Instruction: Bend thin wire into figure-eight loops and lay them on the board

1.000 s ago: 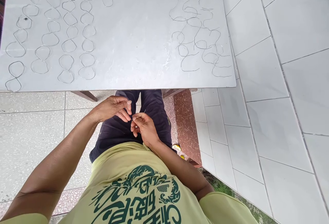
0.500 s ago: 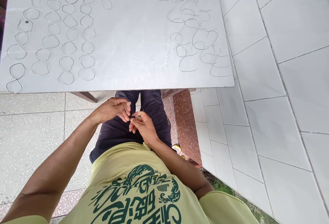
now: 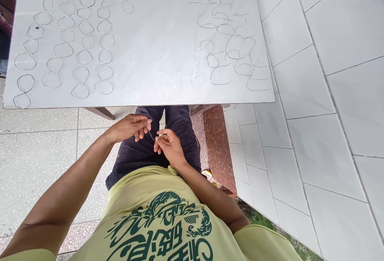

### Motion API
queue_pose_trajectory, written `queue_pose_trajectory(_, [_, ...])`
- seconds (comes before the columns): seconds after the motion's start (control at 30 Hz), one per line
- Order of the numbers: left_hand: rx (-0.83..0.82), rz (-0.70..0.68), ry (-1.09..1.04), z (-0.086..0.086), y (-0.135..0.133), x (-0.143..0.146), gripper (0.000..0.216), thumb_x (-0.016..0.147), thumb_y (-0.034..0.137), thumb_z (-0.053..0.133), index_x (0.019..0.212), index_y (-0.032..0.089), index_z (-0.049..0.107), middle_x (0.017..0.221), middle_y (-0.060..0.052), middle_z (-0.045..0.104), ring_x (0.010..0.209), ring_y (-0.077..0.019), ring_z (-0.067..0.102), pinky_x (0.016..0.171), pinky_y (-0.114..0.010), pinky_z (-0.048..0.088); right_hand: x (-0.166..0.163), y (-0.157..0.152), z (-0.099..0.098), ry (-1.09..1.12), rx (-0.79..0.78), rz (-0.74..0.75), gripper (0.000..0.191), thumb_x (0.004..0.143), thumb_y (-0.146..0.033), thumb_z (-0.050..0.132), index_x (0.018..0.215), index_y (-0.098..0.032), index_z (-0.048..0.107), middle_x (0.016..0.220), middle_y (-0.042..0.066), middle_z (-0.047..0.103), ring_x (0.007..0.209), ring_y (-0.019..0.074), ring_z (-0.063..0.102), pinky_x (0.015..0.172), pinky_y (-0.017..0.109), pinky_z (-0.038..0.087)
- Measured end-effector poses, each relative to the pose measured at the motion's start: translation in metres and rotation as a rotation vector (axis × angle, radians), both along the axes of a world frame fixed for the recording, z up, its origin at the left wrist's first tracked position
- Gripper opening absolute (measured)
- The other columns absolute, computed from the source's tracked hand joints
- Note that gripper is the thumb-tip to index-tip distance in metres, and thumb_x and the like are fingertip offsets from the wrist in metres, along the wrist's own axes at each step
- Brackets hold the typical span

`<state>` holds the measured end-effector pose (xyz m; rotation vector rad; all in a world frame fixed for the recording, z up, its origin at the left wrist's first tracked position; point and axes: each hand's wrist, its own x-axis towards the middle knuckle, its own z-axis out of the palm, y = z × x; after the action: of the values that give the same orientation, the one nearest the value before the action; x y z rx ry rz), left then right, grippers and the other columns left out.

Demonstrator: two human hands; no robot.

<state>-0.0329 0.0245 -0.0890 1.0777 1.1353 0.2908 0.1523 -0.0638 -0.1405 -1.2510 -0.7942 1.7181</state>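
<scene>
A thin, curved metal wire spans the small gap between my two hands, above my lap. My left hand pinches one end between thumb and fingers. Lower and to the right, my right hand is closed on the other part of it. Both hands are below the table's near edge. On the left of the white table lie rows of wires bent into figure-eights. Loose, wavy wires overlap in a tangle on its right side.
The table's front edge runs just beyond my hands, with a wooden leg under it. A white tiled wall stands to the right. A reddish-brown ledge lies beside my legs.
My hands have drawn slightly apart, and more of the wire shows between them. The left fingers have closed in more. The view has shifted a little to the left.
</scene>
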Motion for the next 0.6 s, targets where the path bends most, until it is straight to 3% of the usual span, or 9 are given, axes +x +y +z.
queue_pose_trajectory(0.1, [-0.002,-0.010,-0.002,-0.002,0.000,-0.001,0.040,0.088,0.057,0.071,0.080,0.018,0.068,0.066,0.000,0.058,0.049,-0.0088,0.051,0.038,-0.018,0.035,0.001,-0.001,0.000,-0.024,0.011,0.015,0.026,0.086,-0.033,0.067,0.104,-0.022,0.052,0.060,-0.007,0.064,0.047,0.0110,0.056,0.045,0.022,0.042])
queue_pose_trajectory(0.2, [-0.011,-0.015,0.008,-0.005,-0.001,0.000,0.039,0.087,0.057,0.072,0.078,0.019,0.069,0.066,0.001,0.057,0.047,-0.0074,0.047,0.039,-0.017,0.031,0.000,-0.003,-0.001,-0.087,0.033,0.039,0.024,0.087,-0.032,0.065,0.106,-0.022,0.052,0.061,-0.008,0.064,0.048,0.0107,0.056,0.046,0.022,0.042])
queue_pose_trajectory(0.37, [0.005,0.043,0.011,-0.007,-0.003,0.004,0.039,0.088,0.057,0.071,0.079,0.018,0.069,0.065,0.001,0.058,0.047,-0.0078,0.048,0.037,-0.017,0.032,0.001,-0.005,0.004,-0.099,0.056,0.041,0.022,0.089,-0.031,0.064,0.105,-0.022,0.053,0.062,-0.007,0.064,0.048,0.0109,0.056,0.047,0.022,0.043])
queue_pose_trajectory(0.6, [0.005,0.077,-0.046,0.005,-0.002,0.001,0.040,0.088,0.056,0.072,0.085,0.016,0.072,0.066,-0.001,0.062,0.049,-0.0121,0.059,0.040,-0.023,0.049,0.011,-0.004,0.017,0.067,0.035,-0.089,0.017,0.092,-0.032,0.066,0.096,-0.022,0.053,0.065,-0.004,0.068,0.052,0.0119,0.060,0.050,0.023,0.045])
